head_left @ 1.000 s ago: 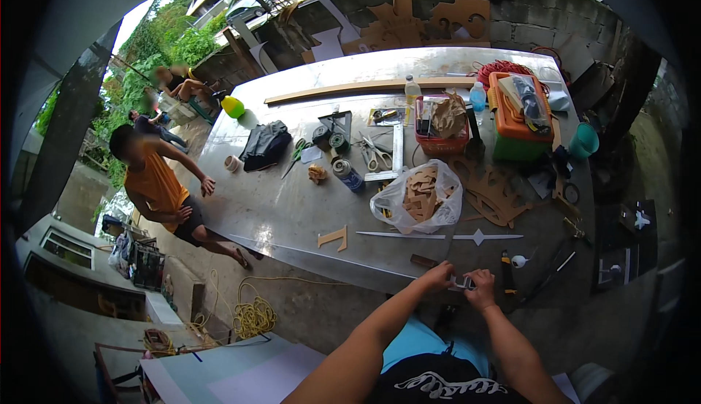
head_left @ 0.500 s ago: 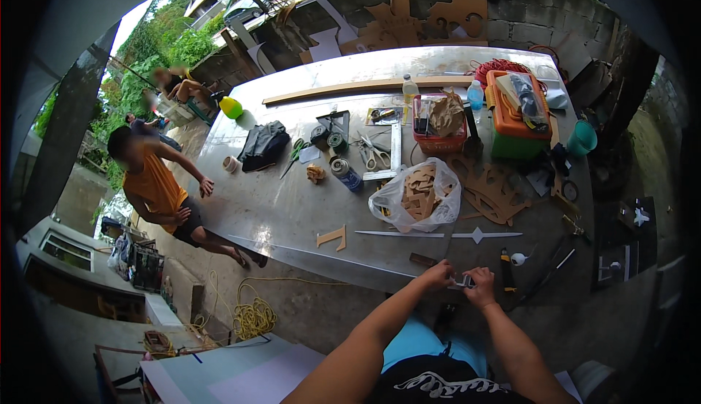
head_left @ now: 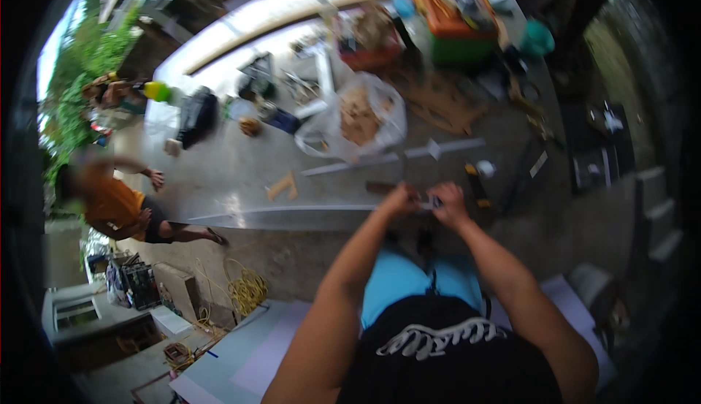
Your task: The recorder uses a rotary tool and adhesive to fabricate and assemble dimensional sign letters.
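At the table's near edge, my left hand (head_left: 401,202) and my right hand (head_left: 450,205) are close together, fingers closed on a small white piece (head_left: 426,203) between them. Blur and the fingers hide its exact shape. Just beyond my left hand lies a tool's brown handle (head_left: 381,187). A black and yellow utility knife (head_left: 477,188) lies to the right of my right hand, with a small round white thing (head_left: 485,168) beside it. Farther in is a long thin white strip (head_left: 336,167) with a diamond-shaped middle. A brown cut-out piece (head_left: 282,186) lies to the left.
On the metal table (head_left: 241,177) stand a clear plastic bag (head_left: 394,115) of brown cut-outs, a red basket (head_left: 369,57) and an orange and green toolbox (head_left: 460,46). A person in an orange top (head_left: 113,203) is at the left end. Yellow rope (head_left: 247,287) lies on the floor.
My view has tilted downward and blurred, so the table appears higher and farther left. Both hands still hold the white piece. The person in orange now has an arm raised higher.
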